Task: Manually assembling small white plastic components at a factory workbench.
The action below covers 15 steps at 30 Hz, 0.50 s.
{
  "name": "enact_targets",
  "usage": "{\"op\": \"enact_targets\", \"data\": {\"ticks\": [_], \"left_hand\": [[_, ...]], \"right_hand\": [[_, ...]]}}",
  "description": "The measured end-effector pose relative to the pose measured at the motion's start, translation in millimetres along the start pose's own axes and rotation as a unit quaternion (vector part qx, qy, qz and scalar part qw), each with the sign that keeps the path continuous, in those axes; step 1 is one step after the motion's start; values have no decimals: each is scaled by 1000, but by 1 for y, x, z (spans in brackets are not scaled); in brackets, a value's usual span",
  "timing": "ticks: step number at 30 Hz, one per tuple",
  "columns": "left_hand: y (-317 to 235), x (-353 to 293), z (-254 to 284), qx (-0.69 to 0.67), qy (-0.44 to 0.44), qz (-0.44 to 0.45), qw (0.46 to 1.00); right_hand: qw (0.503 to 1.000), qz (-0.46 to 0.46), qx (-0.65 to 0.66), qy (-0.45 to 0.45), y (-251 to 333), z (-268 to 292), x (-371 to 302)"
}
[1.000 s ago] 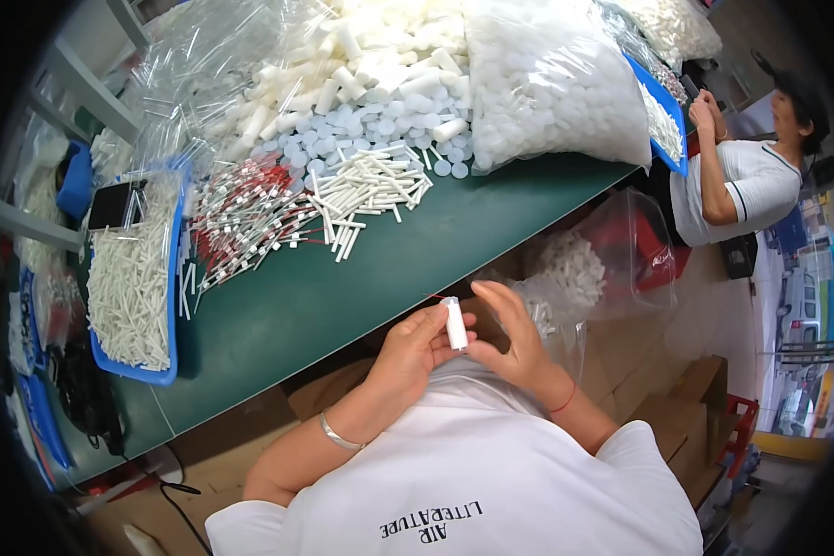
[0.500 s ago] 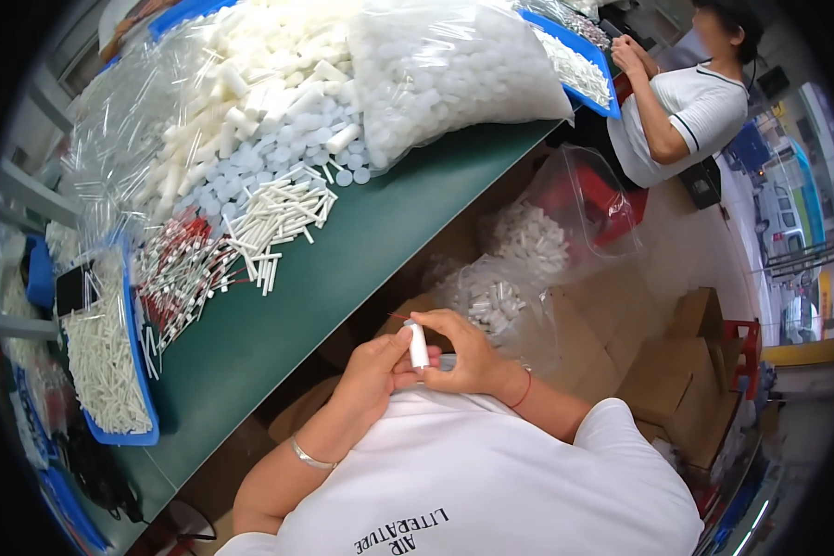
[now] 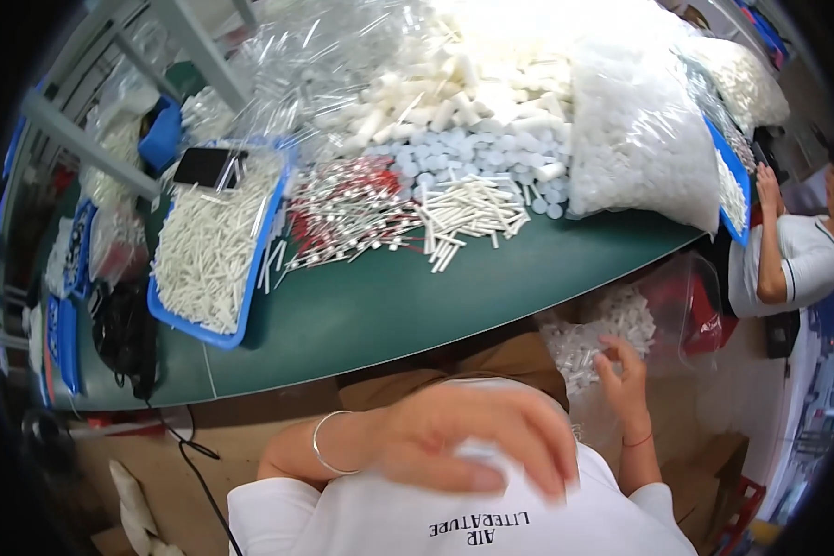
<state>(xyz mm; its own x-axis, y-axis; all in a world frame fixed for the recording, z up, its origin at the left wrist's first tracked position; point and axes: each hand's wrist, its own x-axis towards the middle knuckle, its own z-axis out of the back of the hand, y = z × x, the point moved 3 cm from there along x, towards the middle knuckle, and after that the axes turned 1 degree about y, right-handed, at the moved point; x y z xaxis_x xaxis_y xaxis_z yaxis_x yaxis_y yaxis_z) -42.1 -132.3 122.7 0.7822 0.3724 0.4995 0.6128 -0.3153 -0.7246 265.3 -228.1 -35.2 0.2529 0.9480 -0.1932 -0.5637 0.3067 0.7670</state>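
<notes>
My left hand (image 3: 477, 431), with a silver bangle at the wrist, is raised in front of my white shirt and blurred by motion. Its fingers are bent but apart from the thumb, and I make out nothing held. My right hand (image 3: 625, 375), with a red cord at the wrist, hovers beside a clear bag of white tubes (image 3: 584, 347) below the table edge. Its thumb and fingers are spread, with nothing visible between them. On the table lie a pile of thin white rods (image 3: 473, 215) and a heap of red-wired parts (image 3: 347, 208).
A blue tray (image 3: 241, 324) of white rods with a phone (image 3: 204, 168) on it stands at left. Behind are pale discs (image 3: 445, 153), thick white tubes (image 3: 454, 107) and a large filled plastic bag (image 3: 635, 139). A co-worker (image 3: 788, 259) sits at far right.
The white tube with a red wire that both hands held is out of them. My hands have parted, the right toward the bag, the left up. The view has turned left.
</notes>
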Motion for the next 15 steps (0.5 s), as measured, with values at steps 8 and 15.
{"op": "enact_targets", "data": {"ticks": [8, 15], "left_hand": [[-15, -12, -44, -224, 35, -251, 941], [-27, -30, -35, -196, 29, -179, 964]], "right_hand": [[895, 442, -25, 55, 201, -90, 96], [789, 599, -107, 86, 261, -182, 135]]}}
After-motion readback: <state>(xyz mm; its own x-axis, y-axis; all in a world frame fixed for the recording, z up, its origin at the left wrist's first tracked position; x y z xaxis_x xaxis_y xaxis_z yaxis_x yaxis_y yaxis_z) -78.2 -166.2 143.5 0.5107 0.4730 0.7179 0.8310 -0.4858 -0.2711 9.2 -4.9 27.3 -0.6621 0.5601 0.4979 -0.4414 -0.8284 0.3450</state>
